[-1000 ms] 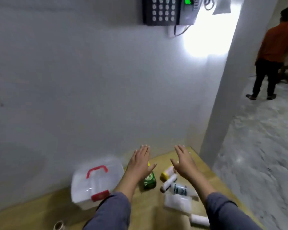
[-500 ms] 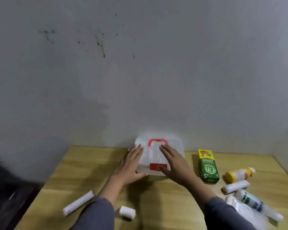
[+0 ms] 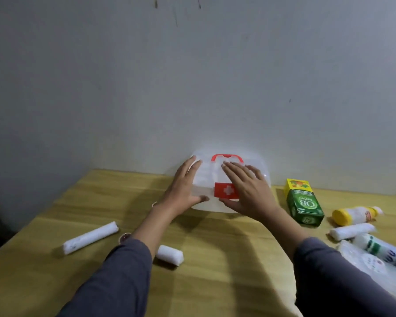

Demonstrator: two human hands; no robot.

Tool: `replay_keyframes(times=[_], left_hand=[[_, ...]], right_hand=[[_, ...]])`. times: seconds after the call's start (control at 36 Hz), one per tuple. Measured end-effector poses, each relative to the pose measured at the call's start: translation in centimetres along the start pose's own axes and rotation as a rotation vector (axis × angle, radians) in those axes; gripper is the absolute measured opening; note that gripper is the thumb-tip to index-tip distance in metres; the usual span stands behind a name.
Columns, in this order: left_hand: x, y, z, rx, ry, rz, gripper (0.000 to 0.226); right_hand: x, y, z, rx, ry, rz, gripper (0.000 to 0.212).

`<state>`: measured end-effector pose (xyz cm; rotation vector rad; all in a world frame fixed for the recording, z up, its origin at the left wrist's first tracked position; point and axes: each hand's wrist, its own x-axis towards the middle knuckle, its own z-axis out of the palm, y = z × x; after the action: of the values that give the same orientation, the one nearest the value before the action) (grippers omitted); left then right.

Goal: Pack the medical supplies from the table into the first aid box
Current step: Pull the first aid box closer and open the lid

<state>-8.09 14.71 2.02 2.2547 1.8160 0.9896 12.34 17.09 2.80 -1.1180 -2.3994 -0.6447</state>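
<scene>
A translucent white first aid box (image 3: 206, 179) with a red handle and a red cross latch stands closed against the wall at the table's back. My left hand (image 3: 184, 188) lies spread on its left side, thumb at the front edge. My right hand (image 3: 247, 188) rests flat on its lid, thumb beside the latch. To the right lie a green box (image 3: 304, 207), a yellow-capped bottle (image 3: 354, 215), a white bandage roll (image 3: 352, 231), a green-labelled tube (image 3: 380, 248) and a clear packet (image 3: 361, 261). Left of my arms lie a long bandage roll (image 3: 90, 237) and a short one (image 3: 169, 255).
The wooden table (image 3: 215, 271) meets a grey wall at the back. Its left edge drops to dark floor. Two small round tape rolls (image 3: 124, 237) show beside my left forearm.
The view swung from the doorway side to face the box. Both hands moved from hovering over the supplies onto the box, and have closed in further on its lid.
</scene>
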Motion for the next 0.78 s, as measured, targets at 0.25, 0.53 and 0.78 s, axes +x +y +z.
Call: replay_keyframes(times=[0.25,0.53,0.78], left_hand=[[-1.5,1.8,0.3,-0.086,0.029,-0.043,0.098],[-1.6,3.0,1.5,-0.440,0.086,-0.302,0.126],[-2.1,2.5,1.9,-0.655,0.103,-0.306,0.094]], right_hand=[[-2.7,0.0,-1.6,0.208,0.140,-0.133,0.040],[-2.0,-0.1,-2.5,0.464,0.137,-0.015,0.036],[-0.8,0.7,-4.3,0.582,0.145,-0.005,0.036]])
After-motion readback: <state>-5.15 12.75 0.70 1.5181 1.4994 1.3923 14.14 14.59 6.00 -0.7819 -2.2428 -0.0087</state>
